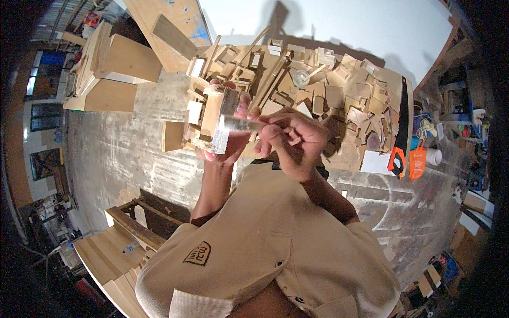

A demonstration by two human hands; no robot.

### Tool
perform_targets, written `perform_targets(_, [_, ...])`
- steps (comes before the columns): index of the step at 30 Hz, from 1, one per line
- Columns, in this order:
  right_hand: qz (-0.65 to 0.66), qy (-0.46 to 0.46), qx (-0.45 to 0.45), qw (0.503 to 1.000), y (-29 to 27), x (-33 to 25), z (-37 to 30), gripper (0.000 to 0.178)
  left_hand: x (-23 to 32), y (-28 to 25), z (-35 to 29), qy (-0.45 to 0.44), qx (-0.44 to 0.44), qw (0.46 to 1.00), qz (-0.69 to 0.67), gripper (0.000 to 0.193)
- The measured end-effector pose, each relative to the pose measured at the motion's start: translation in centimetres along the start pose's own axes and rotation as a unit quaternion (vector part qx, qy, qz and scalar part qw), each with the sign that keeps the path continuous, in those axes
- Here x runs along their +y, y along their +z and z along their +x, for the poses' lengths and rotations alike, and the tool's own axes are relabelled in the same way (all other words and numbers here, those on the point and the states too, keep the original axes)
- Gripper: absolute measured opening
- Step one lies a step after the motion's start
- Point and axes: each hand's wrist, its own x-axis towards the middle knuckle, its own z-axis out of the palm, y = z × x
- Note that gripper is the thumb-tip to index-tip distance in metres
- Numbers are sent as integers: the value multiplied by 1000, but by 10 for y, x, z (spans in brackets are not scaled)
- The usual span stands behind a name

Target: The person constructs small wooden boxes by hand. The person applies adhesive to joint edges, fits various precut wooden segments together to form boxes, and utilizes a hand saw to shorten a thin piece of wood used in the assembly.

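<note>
My left hand (236,147) is wrapped round a small wooden assembly (212,115), with flat end pieces and rough pale edges, and holds it up in front of my chest. In my right hand (299,139) is a brush (238,123), gripped between thumb and fingers. Its pale, whitish end lies against the near edge of the wood and is slightly blurred. My right fingers hide part of its handle. Beyond both hands, a glass jar (300,79) with a stick across it stands among the wooden pieces.
A worktable (347,159) carries many small wooden parts (318,100). At its right end lie a handsaw (396,161) with an orange and black handle and an orange pouch (417,163). Large wooden boxes (130,61) stand at the far left, stacked boards (108,254) at near left.
</note>
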Motion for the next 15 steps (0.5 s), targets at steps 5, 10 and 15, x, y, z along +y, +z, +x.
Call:
perform_targets(5, [-45,-49,-100,993,-4,1,-8,14,-1,27,8,50,55,997,-4,106])
perform_targets(10, [-29,-92,-133,986,-4,-1,-7,15,0,12,8,49,-60,996,-35,93])
perform_targets(15, [-42,-41,-60,996,-6,-4,-3,10,2,33,3,45,113,993,-7,106])
